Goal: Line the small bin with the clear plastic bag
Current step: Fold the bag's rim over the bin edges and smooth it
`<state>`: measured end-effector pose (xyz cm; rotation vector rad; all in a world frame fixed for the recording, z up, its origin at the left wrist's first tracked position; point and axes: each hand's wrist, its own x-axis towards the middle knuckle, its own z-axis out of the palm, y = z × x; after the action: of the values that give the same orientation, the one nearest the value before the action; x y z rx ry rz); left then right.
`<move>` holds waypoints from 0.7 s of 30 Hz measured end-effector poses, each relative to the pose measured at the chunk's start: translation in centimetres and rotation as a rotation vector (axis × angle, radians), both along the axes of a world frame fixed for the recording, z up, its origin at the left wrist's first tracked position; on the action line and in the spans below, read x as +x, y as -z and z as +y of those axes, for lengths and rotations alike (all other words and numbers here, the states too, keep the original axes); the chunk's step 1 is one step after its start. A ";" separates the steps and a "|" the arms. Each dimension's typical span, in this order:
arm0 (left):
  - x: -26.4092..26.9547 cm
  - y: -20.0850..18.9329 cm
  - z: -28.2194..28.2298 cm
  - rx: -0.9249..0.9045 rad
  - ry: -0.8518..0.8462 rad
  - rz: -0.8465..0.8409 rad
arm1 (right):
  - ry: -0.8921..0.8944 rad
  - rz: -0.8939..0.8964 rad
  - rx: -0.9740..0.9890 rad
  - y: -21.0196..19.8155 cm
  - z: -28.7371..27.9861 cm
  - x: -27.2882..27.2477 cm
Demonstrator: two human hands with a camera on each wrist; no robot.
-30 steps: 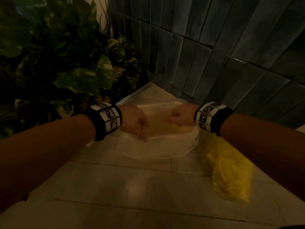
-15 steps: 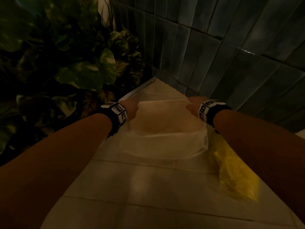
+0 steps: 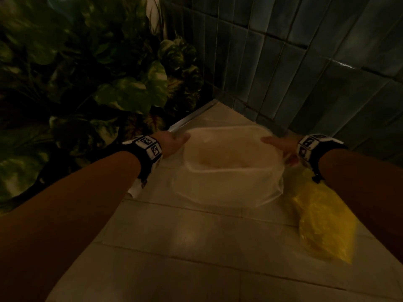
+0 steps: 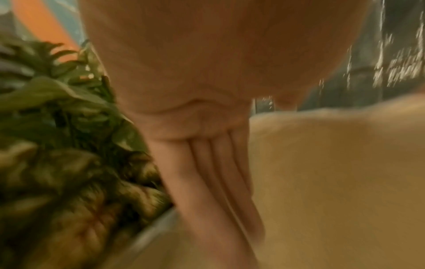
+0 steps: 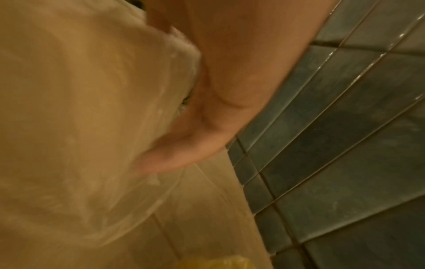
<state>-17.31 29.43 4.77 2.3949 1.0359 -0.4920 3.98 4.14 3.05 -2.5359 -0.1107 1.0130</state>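
Small bin [image 3: 231,171]: pale, standing on the tiled floor [image 3: 196,247] in a corner, clear plastic bag [image 3: 229,192] draped over its rim and hanging down its outer wall; the film shows cloudy and wrinkled in the right wrist view [image 5: 92,127].

Items, left to right:

- Leafy plants [image 3: 98,83]: dark green foliage filling the far left, behind the left arm.
- Left hand [image 3: 172,142]: at the bin's left rim, thumb on top of the bagged edge; in the left wrist view [image 4: 207,163] the fingers [image 4: 200,182] run straight down alongside the bin's wall, close together, flat rather than curled.
- Right hand [image 3: 281,144]: at the bin's right rim, thumb laid along the top; in the right wrist view [image 5: 218,91] the palm lies against the plastic, fingers [image 5: 174,154] extended down over the film. Blur prevents telling whether any film is pinched.
- Yellow bag [image 3: 322,219]: crumpled on the floor just right of the bin, partly under the right forearm.
- Grey-blue wall tiles [image 3: 305,73]: behind and to the right.
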 end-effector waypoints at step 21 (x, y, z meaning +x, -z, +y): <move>-3.7 7.5 -1.0 -0.469 -0.491 -0.133 | 0.363 0.176 0.201 2.2 -5.3 -2.8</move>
<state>-20.97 28.45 -2.72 1.6691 1.2352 -0.3422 1.17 -1.16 0.82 -2.1710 0.2741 1.0130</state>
